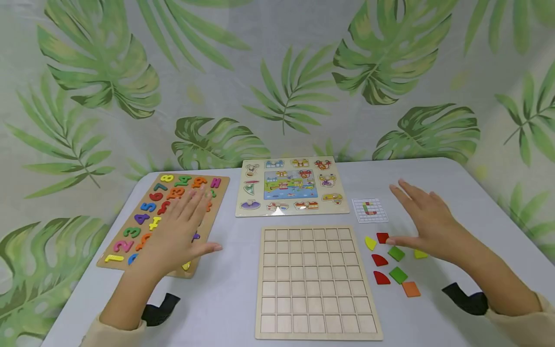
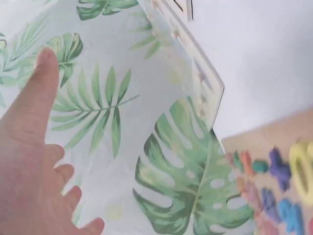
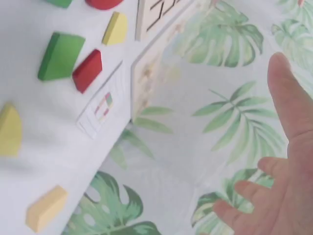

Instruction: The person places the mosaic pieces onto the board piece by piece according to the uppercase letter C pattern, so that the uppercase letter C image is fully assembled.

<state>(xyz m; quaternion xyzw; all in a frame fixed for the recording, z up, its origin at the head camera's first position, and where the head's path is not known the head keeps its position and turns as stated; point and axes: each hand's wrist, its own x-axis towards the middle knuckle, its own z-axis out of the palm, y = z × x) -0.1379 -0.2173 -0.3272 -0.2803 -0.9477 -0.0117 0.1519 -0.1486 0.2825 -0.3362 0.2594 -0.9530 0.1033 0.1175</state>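
Note:
My left hand (image 1: 175,236), fingers straight and thumb out to the side, hovers above the number puzzle board (image 1: 221,193) and holds nothing. Over on the right, my right hand (image 1: 433,226) is raised with spread fingers near several coloured tiles, also holding nothing. Those tiles include red quarter-circles (image 1: 379,260), green squares (image 1: 398,274), an orange square (image 1: 411,289) and a yellow piece (image 1: 370,243). A wooden grid board (image 1: 313,289) lies between the hands, its cells bare. Part of a yellow tile (image 1: 420,254) shows below the right hand.
A wooden picture puzzle (image 1: 290,185) lies at the back of the white table (image 1: 403,168). A small printed pattern card (image 1: 370,210) is beside it, above the tiles. Leaf-patterned cloth (image 1: 286,96) hangs behind the table. Black straps (image 1: 160,310) show near both wrists.

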